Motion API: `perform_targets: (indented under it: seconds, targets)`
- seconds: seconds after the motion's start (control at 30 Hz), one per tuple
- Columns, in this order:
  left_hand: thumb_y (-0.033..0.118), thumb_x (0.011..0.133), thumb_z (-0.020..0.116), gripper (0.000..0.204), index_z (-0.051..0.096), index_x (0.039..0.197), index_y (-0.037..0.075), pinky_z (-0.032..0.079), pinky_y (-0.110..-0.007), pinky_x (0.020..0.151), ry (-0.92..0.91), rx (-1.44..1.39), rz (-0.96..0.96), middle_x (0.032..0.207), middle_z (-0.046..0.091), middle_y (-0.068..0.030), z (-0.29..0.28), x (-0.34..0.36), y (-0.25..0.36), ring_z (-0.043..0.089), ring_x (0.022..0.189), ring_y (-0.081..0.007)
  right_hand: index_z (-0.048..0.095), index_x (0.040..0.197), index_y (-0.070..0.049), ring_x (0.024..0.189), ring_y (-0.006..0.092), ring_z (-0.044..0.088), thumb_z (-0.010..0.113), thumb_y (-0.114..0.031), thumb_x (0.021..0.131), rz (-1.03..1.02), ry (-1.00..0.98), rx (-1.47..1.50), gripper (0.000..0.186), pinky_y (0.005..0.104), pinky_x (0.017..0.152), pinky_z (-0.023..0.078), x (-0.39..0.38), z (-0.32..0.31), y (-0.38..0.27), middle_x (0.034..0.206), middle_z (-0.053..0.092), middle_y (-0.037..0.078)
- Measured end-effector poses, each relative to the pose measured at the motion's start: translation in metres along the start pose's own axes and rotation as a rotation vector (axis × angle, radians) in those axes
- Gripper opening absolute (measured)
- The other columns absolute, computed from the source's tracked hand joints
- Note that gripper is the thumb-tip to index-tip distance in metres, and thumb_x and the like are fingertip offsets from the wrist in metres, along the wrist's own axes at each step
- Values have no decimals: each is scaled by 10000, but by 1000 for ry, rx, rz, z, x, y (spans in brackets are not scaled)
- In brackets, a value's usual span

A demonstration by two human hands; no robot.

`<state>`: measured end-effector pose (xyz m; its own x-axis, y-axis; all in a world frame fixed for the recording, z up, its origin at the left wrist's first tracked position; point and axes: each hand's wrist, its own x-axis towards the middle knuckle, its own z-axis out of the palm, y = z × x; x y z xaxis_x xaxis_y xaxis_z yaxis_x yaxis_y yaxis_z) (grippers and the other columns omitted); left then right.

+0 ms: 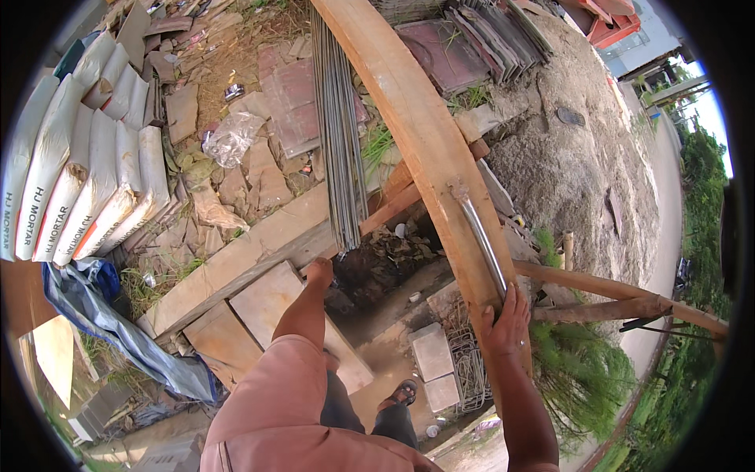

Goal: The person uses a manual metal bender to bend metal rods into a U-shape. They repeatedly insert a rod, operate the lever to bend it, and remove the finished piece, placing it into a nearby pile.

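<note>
A long curved wooden beam [417, 126] runs down the middle of the view, with a shiny metal bar [483, 240] along its lower half. My right hand [506, 322] rests on the beam at the bar's lower end, fingers extended and slightly apart. My left hand [318, 273] has curled fingers near the lower end of a bundle of thin steel rods [336, 134], beside pale slabs [271, 303]; what is in it, if anything, is too small to make out. My sandalled foot [401, 393] shows below, between the arms.
White sacks [86, 181] are piled left above a blue tarp [126, 330]. A timber brace [598, 283] crosses right toward a gravel heap [590, 181] and path. A dark pit [389, 259], blocks [432, 354] and bent wire [472, 354] lie below me. Stacked panels [503, 43] stand behind.
</note>
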<state>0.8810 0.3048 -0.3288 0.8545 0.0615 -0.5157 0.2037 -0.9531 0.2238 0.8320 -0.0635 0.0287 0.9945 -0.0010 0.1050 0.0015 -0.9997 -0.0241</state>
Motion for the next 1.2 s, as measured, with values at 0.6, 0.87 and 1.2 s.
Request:
perform_targets:
  seconds: [0.6, 0.87, 1.2]
  targets:
    - [269, 882, 551, 294, 665, 1002, 25, 495, -468, 826, 191, -512, -285, 991, 664, -240, -36, 77, 14, 626, 957, -399, 368, 1326, 93, 1163, 458, 415, 559, -241, 796, -37, -32, -7, 655, 544, 998, 312, 6, -9, -8, 1261, 419, 290]
    - [129, 954, 474, 235, 627, 917, -46, 510, -325, 599, -153, -1276, -123, 796, 656, -105, -81, -97, -2, 615, 649, -175, 367, 1356, 41, 1198, 434, 415, 589, -220, 785, -5, -36, -24, 666, 524, 1006, 327, 0, -4, -1, 1293, 424, 263]
    - [196, 959, 523, 295, 521, 1197, 22, 534, -406, 812, -480, -1858, 144, 908, 658, -101, -202, -279, -17, 668, 819, -241, 366, 1366, 1, 1208, 393, 418, 598, -261, 808, 1, 36, -23, 658, 502, 995, 348, 2, 5, 2, 1321, 429, 216]
